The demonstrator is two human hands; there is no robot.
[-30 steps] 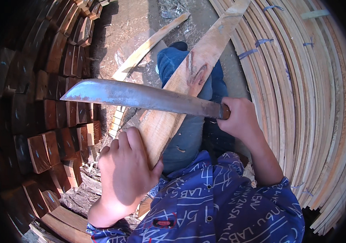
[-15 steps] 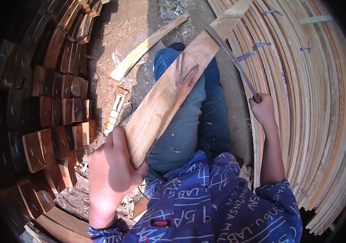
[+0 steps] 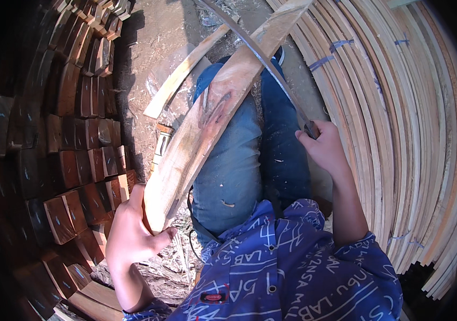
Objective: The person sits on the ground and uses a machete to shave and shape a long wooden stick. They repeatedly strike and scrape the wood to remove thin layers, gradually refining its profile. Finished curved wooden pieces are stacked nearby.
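Stacked timber on both sides of a littered strip of ground point(image 3: 142, 69).
Along the ground's left edge rises a stack of dark reddish-brown wooden blocks point(image 3: 81, 158), cut ends outward, several marked with light-blue strokes; longer planks point(image 3: 100, 293) lie at its near end. Long pale boards point(image 3: 400, 160) line the right edge, packed side by side, with purple-blue ties point(image 3: 322, 63) showing between them. Toward the far edge lies a loose pale wooden strip point(image 3: 185, 70), well apart from both stacks. Nearer the left edge is a short light piece with dark cross-lines point(image 3: 160, 145), partly hidden. Shavings and bark point(image 3: 170, 278) cover the near left corner.
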